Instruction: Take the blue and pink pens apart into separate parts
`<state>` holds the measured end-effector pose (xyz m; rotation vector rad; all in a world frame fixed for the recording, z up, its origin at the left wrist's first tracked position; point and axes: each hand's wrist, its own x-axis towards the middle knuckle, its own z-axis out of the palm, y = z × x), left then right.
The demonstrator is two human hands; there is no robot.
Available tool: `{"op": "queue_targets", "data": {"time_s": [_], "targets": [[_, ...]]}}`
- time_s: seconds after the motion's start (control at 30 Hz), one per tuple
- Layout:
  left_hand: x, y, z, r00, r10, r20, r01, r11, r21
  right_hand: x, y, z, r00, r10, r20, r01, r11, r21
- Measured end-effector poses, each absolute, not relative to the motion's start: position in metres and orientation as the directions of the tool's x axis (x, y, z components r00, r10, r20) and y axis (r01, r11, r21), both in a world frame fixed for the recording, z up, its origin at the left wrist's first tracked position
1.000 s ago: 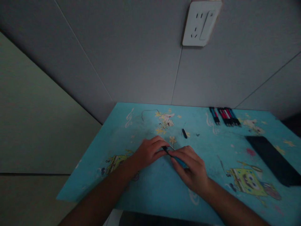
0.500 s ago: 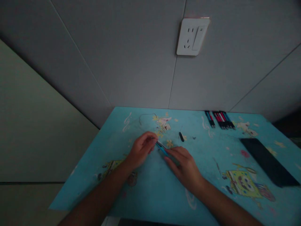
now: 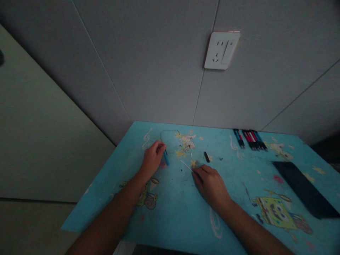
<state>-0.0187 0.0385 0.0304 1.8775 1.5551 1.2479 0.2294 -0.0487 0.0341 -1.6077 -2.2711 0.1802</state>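
My left grip (image 3: 153,156) pinches blue barrel (image 3: 166,158), right grip (image 3: 211,181) thin rod (image 3: 186,165); rear pens (image 3: 252,140) look whole, this one, in pieces, I judge unfinished.

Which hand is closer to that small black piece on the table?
Right. The right hand is just on the near side of the small black piece; the left hand is farther off, to its left.

On the tabletop (image 3: 183,212), the tube (image 3: 166,158) is at the left hand (image 3: 153,157), the rod (image 3: 186,165) at the right hand (image 3: 211,182). Behind the right hand lies a small piece (image 3: 206,157); the pens (image 3: 254,140) lie farther back, rightward, behind the mat (image 3: 305,188).
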Motion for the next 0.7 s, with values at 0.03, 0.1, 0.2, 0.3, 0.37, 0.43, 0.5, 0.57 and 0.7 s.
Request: {"op": "queue_targets", "data": {"time_s": [0.03, 0.1, 0.2, 0.3, 0.37, 0.43, 0.5, 0.57, 0.7], "targets": [[-0.018, 0.038, 0.029, -0.017, 0.926, 0.377, 0.563, -0.303, 0.769, 0.230, -0.049, 0.034, -0.293, 0.932, 0.211, 0.887, 0.348, -0.305], [-0.017, 0.038, 0.028, -0.019, 0.926, 0.377, 0.551, -0.305, 0.777, 0.230, -0.048, 0.033, -0.293, 0.932, 0.213, 0.885, 0.349, -0.309], [-0.016, 0.036, 0.029, -0.021, 0.924, 0.381, 0.539, -0.311, 0.783, 0.231, -0.047, 0.032, -0.295, 0.932, 0.211, 0.884, 0.350, -0.309], [-0.016, 0.034, 0.032, -0.043, 0.912, 0.408, 0.529, -0.326, 0.784, 0.231, -0.048, 0.032, -0.297, 0.933, 0.205, 0.886, 0.349, -0.304], [-0.017, 0.032, 0.034, -0.067, 0.887, 0.457, 0.522, -0.359, 0.774, 0.231, -0.048, 0.032, -0.302, 0.931, 0.205, 0.886, 0.353, -0.299], [-0.018, 0.030, 0.035, -0.064, 0.837, 0.544, 0.550, -0.425, 0.719, 0.231, -0.048, 0.032, -0.308, 0.929, 0.206, 0.885, 0.359, -0.296], [-0.020, 0.029, 0.034, -0.003, 0.772, 0.635, 0.608, -0.503, 0.614, 0.231, -0.048, 0.032, -0.311, 0.928, 0.207, 0.885, 0.362, -0.292], [-0.022, 0.028, 0.032, 0.081, 0.724, 0.686, 0.648, -0.561, 0.515, 0.231, -0.048, 0.031, -0.312, 0.928, 0.206, 0.887, 0.362, -0.286], [-0.022, 0.027, 0.031, 0.100, 0.686, 0.720, 0.630, -0.604, 0.488, 0.231, -0.048, 0.031, -0.316, 0.927, 0.204, 0.888, 0.364, -0.281]]}}
